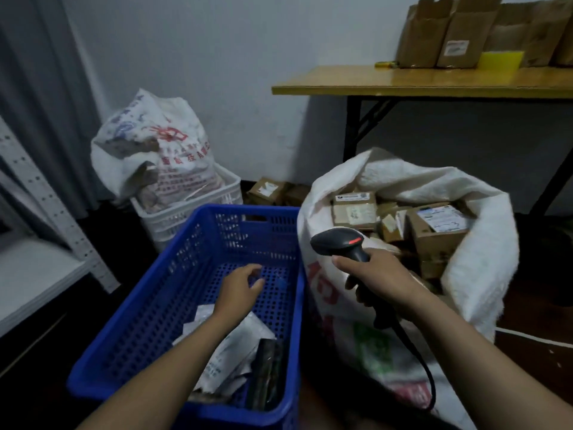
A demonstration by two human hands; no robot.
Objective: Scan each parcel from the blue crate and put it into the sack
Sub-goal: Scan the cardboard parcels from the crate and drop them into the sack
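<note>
The blue crate [161, 293] stands in front of me, with a few white soft parcels [238, 346] and a dark packet [266, 373] at its near end. My left hand [240, 288] hovers inside the crate above its bare floor, fingers loosely curled, holding nothing. To the right, my right hand [375, 279] grips a black barcode scanner [341, 243] by its handle, over the edge of the open white sack [477, 265]. Several brown cardboard parcels [434, 231] lie inside the sack.
A second filled white sack [148, 150] sits in a white crate [186, 212] behind the blue one. A wooden table [434, 82] with brown boxes stands at the back right. A metal shelf [37, 268] is at the left. Loose boxes [269, 190] lie by the wall.
</note>
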